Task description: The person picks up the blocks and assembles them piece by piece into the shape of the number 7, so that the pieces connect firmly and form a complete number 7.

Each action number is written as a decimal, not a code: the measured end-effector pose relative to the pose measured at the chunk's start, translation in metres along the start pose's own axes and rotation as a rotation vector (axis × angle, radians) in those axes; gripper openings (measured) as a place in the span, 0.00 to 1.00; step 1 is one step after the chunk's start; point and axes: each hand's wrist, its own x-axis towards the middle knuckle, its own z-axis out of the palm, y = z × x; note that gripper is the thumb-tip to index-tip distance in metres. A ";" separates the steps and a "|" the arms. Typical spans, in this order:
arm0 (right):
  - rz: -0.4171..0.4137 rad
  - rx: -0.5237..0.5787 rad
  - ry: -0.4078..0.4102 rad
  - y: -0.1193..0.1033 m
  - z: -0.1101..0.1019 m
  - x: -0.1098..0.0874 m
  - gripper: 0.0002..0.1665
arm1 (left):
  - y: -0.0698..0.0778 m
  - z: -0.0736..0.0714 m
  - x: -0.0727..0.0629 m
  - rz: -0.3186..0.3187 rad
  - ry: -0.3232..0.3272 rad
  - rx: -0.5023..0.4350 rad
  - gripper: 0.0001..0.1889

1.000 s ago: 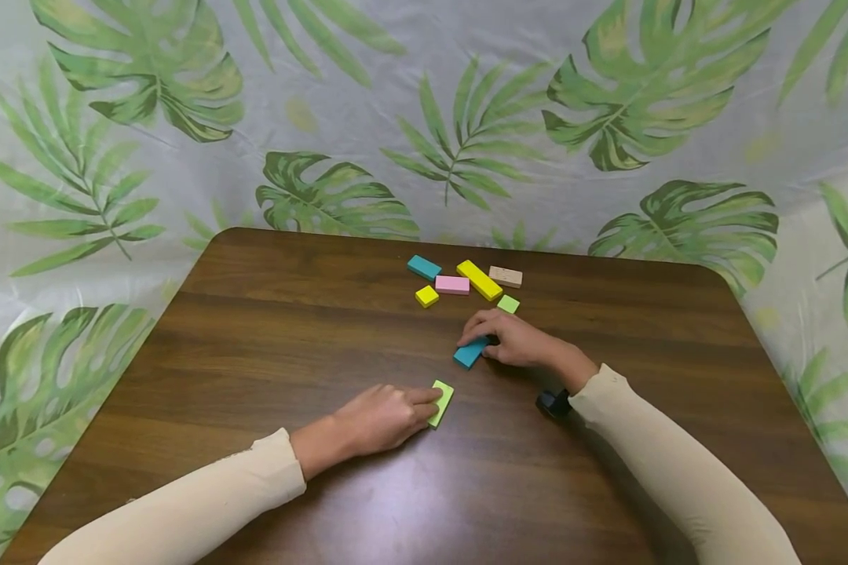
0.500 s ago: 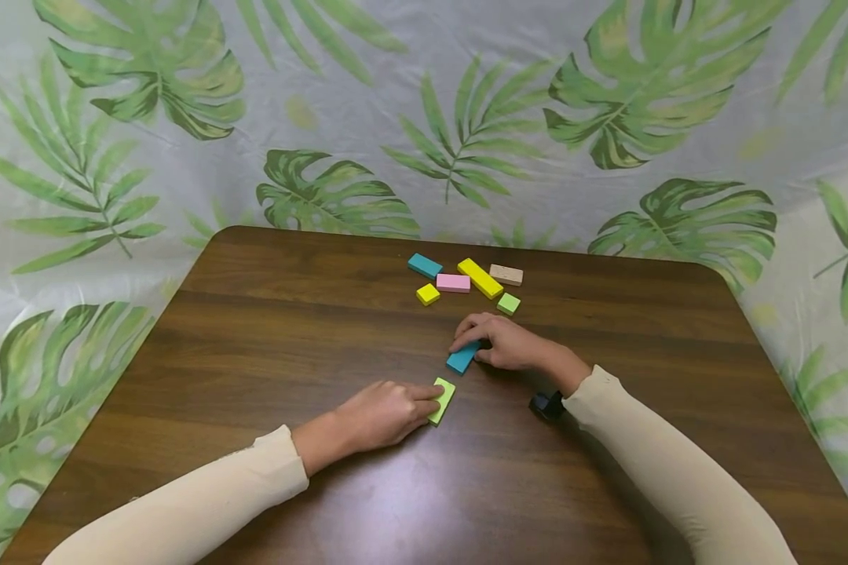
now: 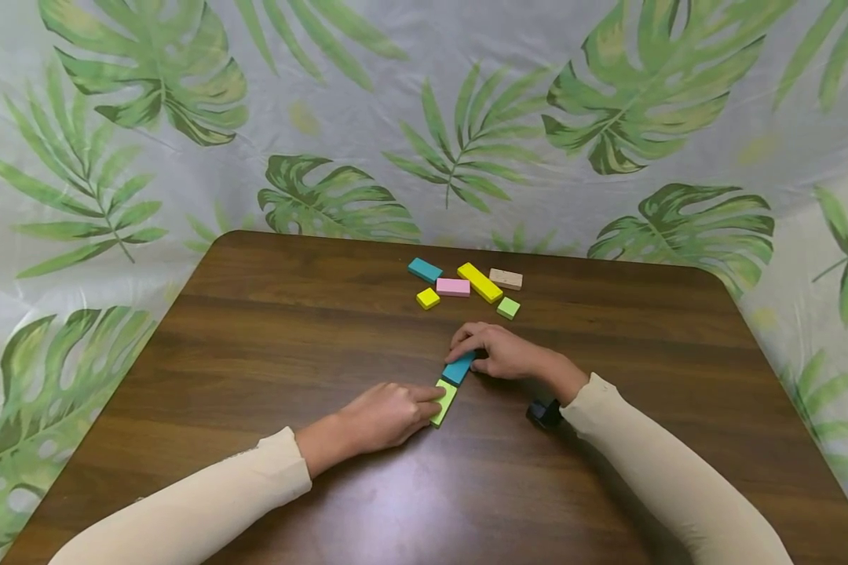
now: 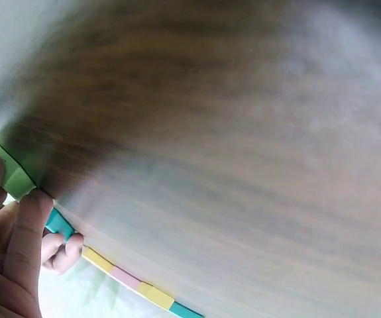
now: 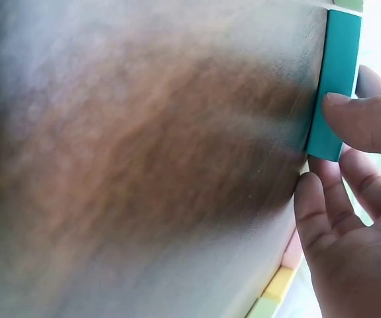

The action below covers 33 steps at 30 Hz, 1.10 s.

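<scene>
In the head view a light green rectangular block [image 3: 447, 402] lies flat near the middle of the table. My left hand [image 3: 389, 414] holds it from the left, with thumb and finger on it. A blue rectangular block [image 3: 458, 369] sits end to end with it on the far side, its near end right at the green one. My right hand [image 3: 506, 351] grips this blue block between thumb and fingers. The right wrist view shows the thumb across the long side of the blue block [image 5: 337, 63], its other fingers behind and below.
Farther back on the brown table [image 3: 290, 314] lie a second blue block [image 3: 425, 270], a pink block [image 3: 453, 288], a long yellow block [image 3: 479, 282], a small yellow block [image 3: 427, 298], a beige block [image 3: 506, 278] and a small green block [image 3: 508, 308]. A leaf-patterned cloth [image 3: 466, 141] hangs behind.
My right hand has brought the blue block toward me and to the left, closing the gap to the light green block. The left hand has stayed in place on the green one.
</scene>
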 end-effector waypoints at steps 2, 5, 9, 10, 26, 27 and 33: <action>0.006 0.003 0.000 0.000 0.000 0.000 0.24 | 0.000 0.000 0.000 0.001 0.001 -0.001 0.11; 0.018 0.007 -0.002 0.000 0.001 0.000 0.24 | 0.000 0.001 0.000 0.003 0.004 -0.003 0.11; 0.024 0.009 -0.006 0.000 0.002 0.000 0.24 | 0.000 0.002 0.000 0.003 0.010 -0.014 0.11; 0.026 0.012 -0.008 0.000 0.002 0.000 0.24 | 0.000 0.002 0.000 0.002 0.011 -0.016 0.11; 0.019 0.010 -0.018 -0.004 0.003 -0.002 0.23 | 0.000 0.001 0.003 0.000 0.023 -0.018 0.10; 0.019 0.010 -0.018 -0.004 0.003 -0.002 0.23 | 0.000 0.001 0.003 -0.004 0.021 -0.037 0.10; 0.022 -0.001 -0.017 -0.003 0.003 -0.002 0.23 | -0.003 0.000 0.002 -0.061 0.031 -0.197 0.10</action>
